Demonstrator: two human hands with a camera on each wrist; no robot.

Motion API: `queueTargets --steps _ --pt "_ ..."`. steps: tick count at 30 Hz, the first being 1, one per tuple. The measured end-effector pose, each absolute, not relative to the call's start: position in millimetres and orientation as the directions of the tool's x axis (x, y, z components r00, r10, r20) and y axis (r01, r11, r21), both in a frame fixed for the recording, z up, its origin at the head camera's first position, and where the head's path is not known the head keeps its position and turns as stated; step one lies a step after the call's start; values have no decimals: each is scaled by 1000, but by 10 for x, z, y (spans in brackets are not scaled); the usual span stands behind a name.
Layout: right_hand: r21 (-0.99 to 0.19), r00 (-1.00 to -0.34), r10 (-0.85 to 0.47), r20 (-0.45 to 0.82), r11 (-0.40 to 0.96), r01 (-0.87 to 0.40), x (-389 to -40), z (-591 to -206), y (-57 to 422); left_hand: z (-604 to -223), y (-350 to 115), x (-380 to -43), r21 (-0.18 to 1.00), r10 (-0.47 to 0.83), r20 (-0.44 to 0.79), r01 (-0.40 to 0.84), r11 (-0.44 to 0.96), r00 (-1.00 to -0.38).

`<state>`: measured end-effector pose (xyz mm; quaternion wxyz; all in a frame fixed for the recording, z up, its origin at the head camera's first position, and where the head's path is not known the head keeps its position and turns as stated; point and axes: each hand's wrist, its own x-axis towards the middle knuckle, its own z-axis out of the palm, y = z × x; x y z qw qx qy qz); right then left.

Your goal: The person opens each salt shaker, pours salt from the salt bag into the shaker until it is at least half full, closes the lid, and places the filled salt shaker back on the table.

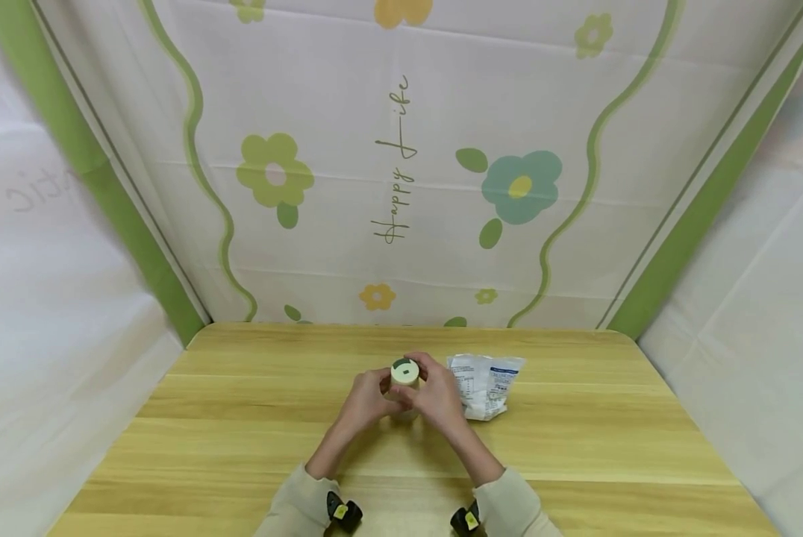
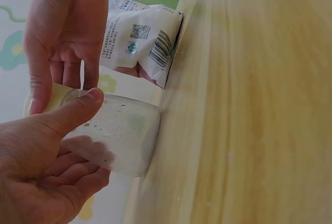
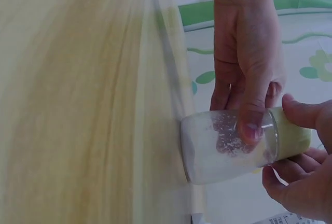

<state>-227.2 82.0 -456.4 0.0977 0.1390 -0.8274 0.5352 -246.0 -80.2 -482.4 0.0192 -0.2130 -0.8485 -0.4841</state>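
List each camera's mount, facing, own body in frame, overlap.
Head: worn on the head, facing forward and down at the table; left hand, right hand and sleeves show.
Left wrist: on that wrist, facing the jar and packet; both hands show.
Right wrist: on that wrist, facing the jar from the other side; both hands show.
Wrist views share: the jar, held in both hands.

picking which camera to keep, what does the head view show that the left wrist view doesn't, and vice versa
Only the head view shows the sleeves, the "Happy Life" lettering and the lid's round top.
Only the left wrist view shows the barcode and square code on the bag.
Both show the left hand and right hand on the jar, the bag, the table and the flowered cloth.
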Motion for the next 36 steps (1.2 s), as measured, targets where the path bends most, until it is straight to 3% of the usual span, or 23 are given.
queueTargets --steps 11,28,36 --pt "-898 -955 -126 267 326 -294 -2299 -4633 811 -4819 -810 -2443 822 350 217 364 437 -911" --pt "-892 -952 -138 273 335 -304 -2271 -4659 797 -4820 -830 -2435 825 346 218 362 435 -912" --pt "-895 -955 -30 295 341 -287 -2259 -4678 768 -4816 -827 -2456 821 356 232 379 427 -905"
